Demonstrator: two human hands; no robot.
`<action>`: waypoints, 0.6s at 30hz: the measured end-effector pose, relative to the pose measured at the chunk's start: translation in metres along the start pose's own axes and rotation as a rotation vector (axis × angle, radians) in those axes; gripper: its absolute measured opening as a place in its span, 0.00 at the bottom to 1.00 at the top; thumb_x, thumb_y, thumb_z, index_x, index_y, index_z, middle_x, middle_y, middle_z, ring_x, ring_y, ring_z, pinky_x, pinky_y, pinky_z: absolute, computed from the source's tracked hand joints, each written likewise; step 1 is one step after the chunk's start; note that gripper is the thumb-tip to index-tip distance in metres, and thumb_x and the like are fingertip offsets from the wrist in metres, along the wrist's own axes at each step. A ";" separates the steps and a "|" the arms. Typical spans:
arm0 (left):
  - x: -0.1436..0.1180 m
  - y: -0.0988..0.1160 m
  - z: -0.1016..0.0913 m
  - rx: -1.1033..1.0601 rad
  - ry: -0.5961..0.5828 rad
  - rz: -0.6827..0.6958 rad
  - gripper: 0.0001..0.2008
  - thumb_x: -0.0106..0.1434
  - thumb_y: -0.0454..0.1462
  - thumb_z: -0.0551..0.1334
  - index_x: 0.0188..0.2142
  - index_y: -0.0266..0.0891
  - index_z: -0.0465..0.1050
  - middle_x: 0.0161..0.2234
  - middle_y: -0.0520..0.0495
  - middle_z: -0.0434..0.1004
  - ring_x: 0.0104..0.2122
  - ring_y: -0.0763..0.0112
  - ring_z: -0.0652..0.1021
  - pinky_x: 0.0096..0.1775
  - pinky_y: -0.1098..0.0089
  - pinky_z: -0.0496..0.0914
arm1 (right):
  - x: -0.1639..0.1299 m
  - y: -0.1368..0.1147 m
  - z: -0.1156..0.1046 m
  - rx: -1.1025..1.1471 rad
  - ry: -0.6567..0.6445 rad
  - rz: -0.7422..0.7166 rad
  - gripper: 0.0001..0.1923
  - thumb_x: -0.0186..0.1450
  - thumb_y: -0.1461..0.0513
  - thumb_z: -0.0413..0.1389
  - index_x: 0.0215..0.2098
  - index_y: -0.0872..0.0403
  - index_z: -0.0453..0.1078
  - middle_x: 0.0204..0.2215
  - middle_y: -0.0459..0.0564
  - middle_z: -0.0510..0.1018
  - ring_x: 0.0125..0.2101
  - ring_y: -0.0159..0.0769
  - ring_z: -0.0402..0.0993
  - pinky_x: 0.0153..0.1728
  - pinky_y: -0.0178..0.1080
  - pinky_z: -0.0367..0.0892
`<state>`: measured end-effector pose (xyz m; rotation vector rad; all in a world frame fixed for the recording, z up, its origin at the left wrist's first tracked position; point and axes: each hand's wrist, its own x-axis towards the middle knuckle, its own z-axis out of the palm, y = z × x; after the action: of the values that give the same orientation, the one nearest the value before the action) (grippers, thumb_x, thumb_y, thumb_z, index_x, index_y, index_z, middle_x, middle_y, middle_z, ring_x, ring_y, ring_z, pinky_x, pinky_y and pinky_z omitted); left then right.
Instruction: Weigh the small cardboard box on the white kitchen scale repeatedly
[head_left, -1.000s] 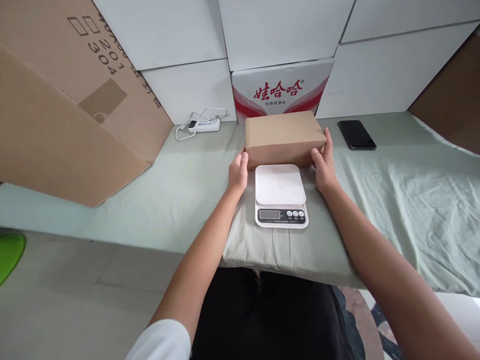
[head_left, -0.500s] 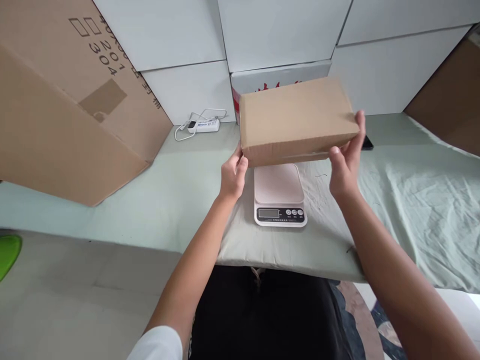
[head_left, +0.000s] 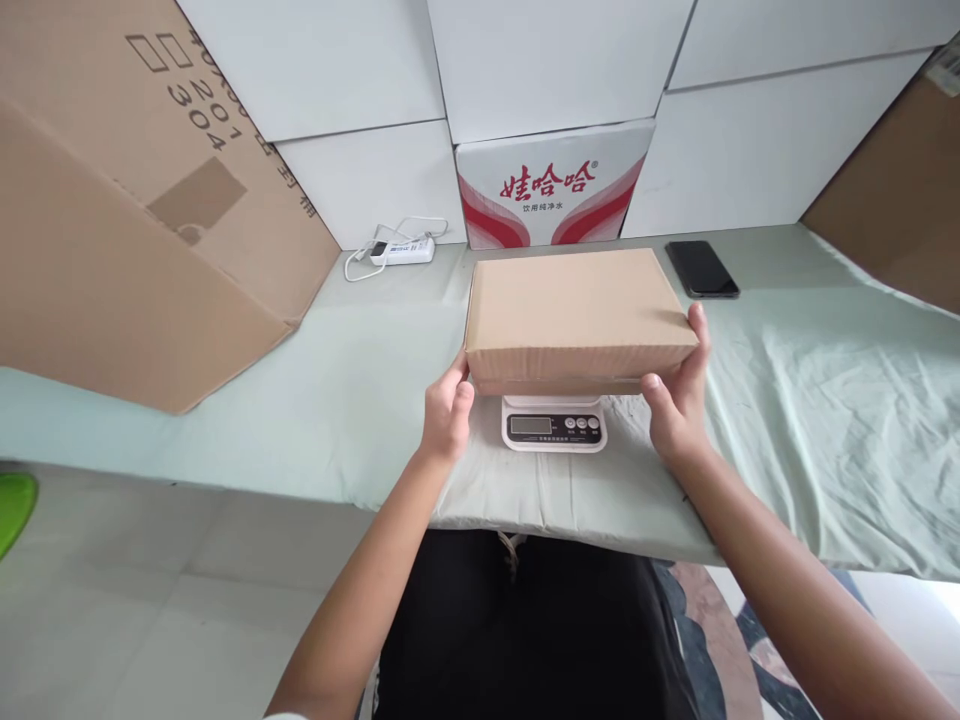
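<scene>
I am gripping the cardboard box (head_left: 574, 305) with my left hand (head_left: 448, 415) and right hand (head_left: 677, 405) at its 2 ends, lowering it over the scale (head_left: 553, 427); releasing it is left.

A black phone (head_left: 702, 269) lies near the back edge of the counter (head_left: 360, 390), right of middle. A white power strip (head_left: 401, 250) with its cord sits at the back edge, further left. A big cardboard carton (head_left: 142, 200) leans over the left end. A red-and-white printed box (head_left: 553, 195) stands against the back wall.
</scene>
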<state>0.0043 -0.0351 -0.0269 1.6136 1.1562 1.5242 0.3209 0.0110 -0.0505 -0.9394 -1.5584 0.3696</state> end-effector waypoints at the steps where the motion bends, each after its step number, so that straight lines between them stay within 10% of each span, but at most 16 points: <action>1: 0.000 0.000 0.000 -0.004 0.005 0.001 0.41 0.77 0.67 0.54 0.73 0.44 0.76 0.70 0.35 0.83 0.75 0.41 0.78 0.73 0.47 0.74 | 0.000 -0.001 0.000 0.000 -0.003 0.004 0.54 0.67 0.27 0.58 0.84 0.32 0.52 0.84 0.51 0.59 0.84 0.66 0.55 0.83 0.76 0.54; 12: 0.001 -0.002 0.000 -0.034 0.011 -0.018 0.42 0.76 0.67 0.54 0.75 0.45 0.74 0.73 0.35 0.81 0.79 0.44 0.73 0.79 0.47 0.67 | 0.007 0.008 -0.006 0.037 0.056 -0.026 0.50 0.67 0.29 0.57 0.83 0.27 0.55 0.69 0.53 0.79 0.69 0.65 0.79 0.71 0.74 0.75; 18: 0.000 0.004 -0.003 -0.035 -0.013 -0.027 0.42 0.76 0.68 0.55 0.73 0.45 0.77 0.71 0.36 0.83 0.77 0.41 0.75 0.76 0.46 0.72 | 0.011 -0.010 -0.006 0.066 -0.014 0.036 0.47 0.68 0.32 0.60 0.81 0.29 0.60 0.79 0.49 0.70 0.81 0.68 0.64 0.77 0.76 0.68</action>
<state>0.0021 -0.0373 -0.0228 1.5762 1.1336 1.5064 0.3236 0.0113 -0.0344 -0.9165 -1.5346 0.4509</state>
